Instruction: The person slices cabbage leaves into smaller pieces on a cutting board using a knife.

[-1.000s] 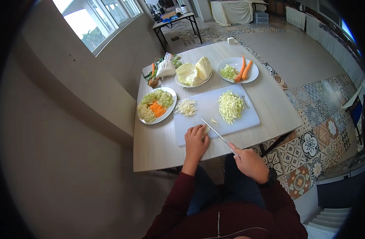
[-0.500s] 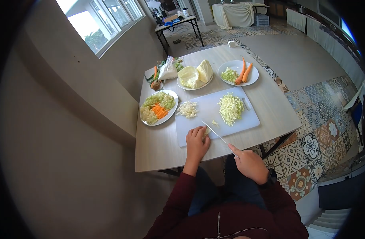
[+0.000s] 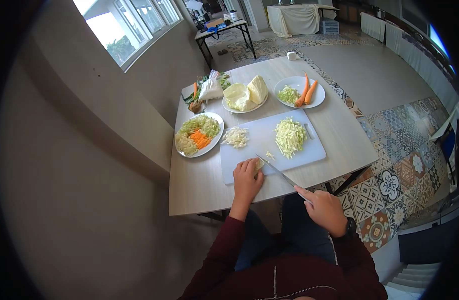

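Note:
A knife (image 3: 278, 171) slants over the near edge of the white cutting board (image 3: 259, 131), its handle wrapped by my right hand (image 3: 323, 210). Its tip lies close to the fingers of my left hand (image 3: 247, 177), which press a pale yellowish piece of vegetable (image 3: 260, 164) against the board; most of that piece is hidden. Just beyond the blade are a few cut bits (image 3: 270, 155). A heap of shredded green cabbage (image 3: 290, 137) covers the board's right part, and a smaller pile of whitish strips (image 3: 235, 137) sits at its left edge.
To the left, a plate (image 3: 221, 120) carries shredded vegetables and carrot. Behind the board stand a plate of cabbage pieces (image 3: 246, 95) and a plate (image 3: 319, 100) with two carrots (image 3: 304, 92) and shreds. A white bag (image 3: 211, 90) rests among vegetables by the wall.
My right hand has shifted slightly right and toward me, drawing the knife back with it. The blade's angle has turned a little. My left hand stays in place.

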`<state>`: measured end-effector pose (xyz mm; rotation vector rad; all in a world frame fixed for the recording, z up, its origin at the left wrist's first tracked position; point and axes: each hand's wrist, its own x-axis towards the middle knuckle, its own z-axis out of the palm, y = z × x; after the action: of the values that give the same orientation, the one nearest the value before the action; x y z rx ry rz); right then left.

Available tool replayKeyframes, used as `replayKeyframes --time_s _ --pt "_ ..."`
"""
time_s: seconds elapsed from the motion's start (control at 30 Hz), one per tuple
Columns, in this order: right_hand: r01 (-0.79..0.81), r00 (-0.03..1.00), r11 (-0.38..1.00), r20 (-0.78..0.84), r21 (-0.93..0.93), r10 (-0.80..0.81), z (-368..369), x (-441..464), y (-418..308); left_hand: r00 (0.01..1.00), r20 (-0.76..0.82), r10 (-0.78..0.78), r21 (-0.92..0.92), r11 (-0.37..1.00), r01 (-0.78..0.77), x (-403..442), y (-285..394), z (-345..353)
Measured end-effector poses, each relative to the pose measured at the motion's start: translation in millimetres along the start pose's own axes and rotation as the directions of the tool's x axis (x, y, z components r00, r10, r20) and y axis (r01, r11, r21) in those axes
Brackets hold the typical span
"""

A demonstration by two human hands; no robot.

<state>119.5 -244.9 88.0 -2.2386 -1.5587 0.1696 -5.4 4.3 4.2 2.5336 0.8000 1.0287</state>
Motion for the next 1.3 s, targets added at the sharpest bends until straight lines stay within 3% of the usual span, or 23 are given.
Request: replayKeyframes --time_s 0.2,0.4,0.9,1.1,1.3 --pt "0.005 0.999 0.998 -0.055 0.058 -0.001 11.7 4.0 9.2 1.000 0.003 0.013 -0.023 1.000 -0.012 -0.2 -3.8 0.9" --pt "-0.029 0.999 0.964 -0.022 0.264 0.036 12.3 6.9 8.9 0.999 0.009 0.033 0.024 0.999 -0.034 -0.2 -0.4 0.1" --pt "-0.021 1.000 0.963 0.000 0.270 0.022 9.0 7.6 -2.9 1.000 0.010 0.023 0.026 0.999 -0.023 0.5 2.5 -2.5" --pt "-0.022 1.000 0.984 0.023 0.179 0.018 10.8 5.9 -3.5 1.000 0.018 0.019 0.018 1.000 -0.019 0.2 2.8 -2.9" --pt "-0.027 0.999 0.959 0.045 0.283 0.015 12.1 7.6 -3.1 1.000 0.012 0.021 0.025 0.999 -0.021 0.0 1.7 -1.7"
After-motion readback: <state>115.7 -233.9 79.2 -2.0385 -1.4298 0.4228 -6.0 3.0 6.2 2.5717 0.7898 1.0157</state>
